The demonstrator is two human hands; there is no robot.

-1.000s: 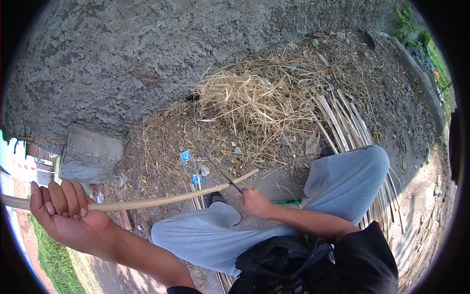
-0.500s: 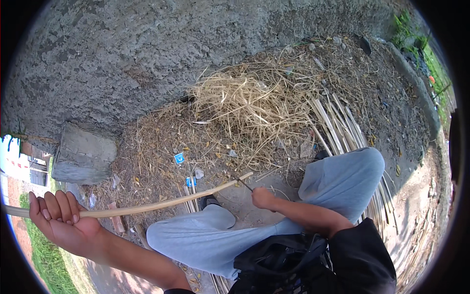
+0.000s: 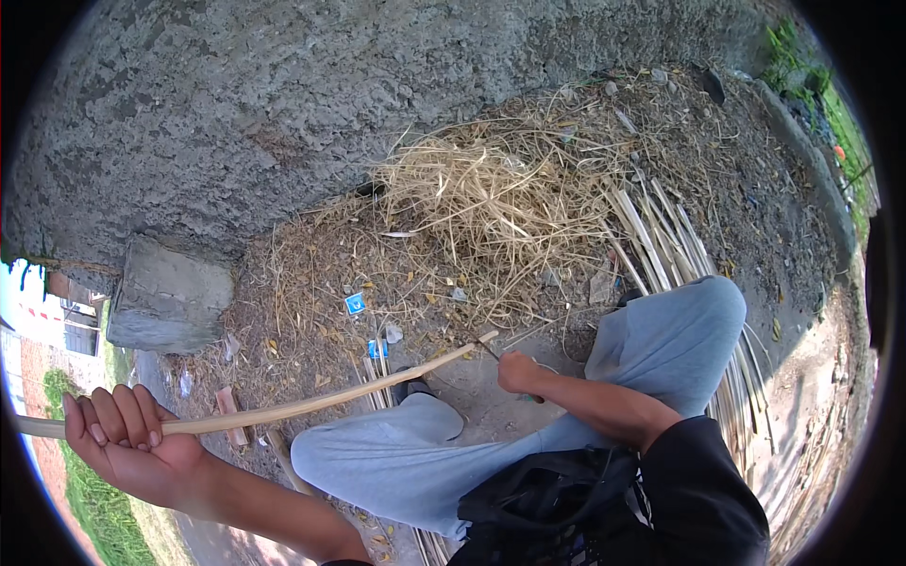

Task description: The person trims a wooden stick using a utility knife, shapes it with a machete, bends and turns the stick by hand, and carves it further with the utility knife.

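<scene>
My left hand point(image 3: 127, 439) is wrapped round a long, pale strip of wood or bamboo point(image 3: 321, 401), which runs to the right across my bent left leg. Its far end lies low over the ground between my knees. In my right hand point(image 3: 517, 373) is a small knife point(image 3: 488, 351), gripped by the handle; the handle's butt shows below the fist. The thin dark blade touches or crosses the strip close to its right tip. Which of these it is, I cannot tell.
A heap of curly shavings point(image 3: 491, 203) lies ahead by the rough grey wall point(image 3: 283, 94). Bundled pale strips point(image 3: 651, 236) lie at the right, passing under my right leg. A concrete block point(image 3: 170, 292) stands at the left. Blue wrappers point(image 3: 355, 303) and leaves litter the ground.
The knife and my right hand have shifted slightly right, nearer the strip's tip, and the handle's butt has come into sight. My left hand keeps its hold. The whole view has shifted a little.
</scene>
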